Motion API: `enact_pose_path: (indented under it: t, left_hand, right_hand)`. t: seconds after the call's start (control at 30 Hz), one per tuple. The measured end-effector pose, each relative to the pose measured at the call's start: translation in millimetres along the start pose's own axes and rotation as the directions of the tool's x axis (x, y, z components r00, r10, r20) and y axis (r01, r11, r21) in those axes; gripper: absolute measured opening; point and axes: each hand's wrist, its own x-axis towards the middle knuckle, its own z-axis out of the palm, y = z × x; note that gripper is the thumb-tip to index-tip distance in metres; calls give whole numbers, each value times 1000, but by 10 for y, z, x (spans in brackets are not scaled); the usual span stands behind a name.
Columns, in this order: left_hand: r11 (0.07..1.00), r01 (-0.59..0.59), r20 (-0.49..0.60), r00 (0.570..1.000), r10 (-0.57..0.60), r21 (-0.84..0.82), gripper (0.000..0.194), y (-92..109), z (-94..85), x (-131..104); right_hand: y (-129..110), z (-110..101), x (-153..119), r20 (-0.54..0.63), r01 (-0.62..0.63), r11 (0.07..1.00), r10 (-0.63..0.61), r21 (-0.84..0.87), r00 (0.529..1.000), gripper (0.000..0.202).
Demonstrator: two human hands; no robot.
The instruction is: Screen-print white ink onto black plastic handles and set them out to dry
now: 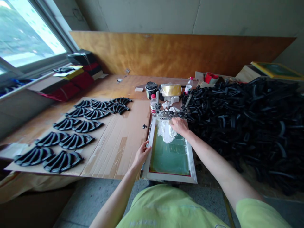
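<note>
A screen-printing frame (193,172) with a green mesh (169,160) lies in front of me, its far end at a metal clamp fixture (169,113). White ink (167,131) is smeared over the far part of the mesh. My left hand (142,152) grips the frame's left side, its fingers bent at the edge. My right hand (179,125) is closed at the far end of the mesh, beside the ink. What it holds is hidden under the fingers.
Rows of black slatted fan-shaped parts (63,161) lie on cardboard (116,136) at left. A large heap of black parts (242,117) fills the right. Behind the frame stand a red-capped bottle (153,106), an ink tub (151,89) and a yellow tape roll (171,90).
</note>
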Motion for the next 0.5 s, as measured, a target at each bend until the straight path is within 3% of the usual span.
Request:
enact_pose_path:
  t: [0.1,0.2,0.3,0.4,0.5]
  left_hand:
    - [1000,23,15,1000,-23,-11,73,-43,-13,26]
    - [999,40,38,998,-40,-17,76,-75,-24,42]
    - [1000,31,48,998,-31,-4,74,-95,-36,43]
    - [1000,10,42,999,-11,21,73,-104,-42,39]
    - [999,-4,22,1000,3,35,74,-113,-39,47]
  right_hand:
    - [-51,63,-127,-20,18,1000,-19,-23,1000,16]
    - [-135,102,-371,-2,207,978,-207,14,978,19]
    - [-118,51,-626,22,450,891,-452,67,892,20]
    - [-28,-59,-689,40,555,821,-564,135,825,15]
    - [3,-81,-593,7,487,858,-494,162,869,9]
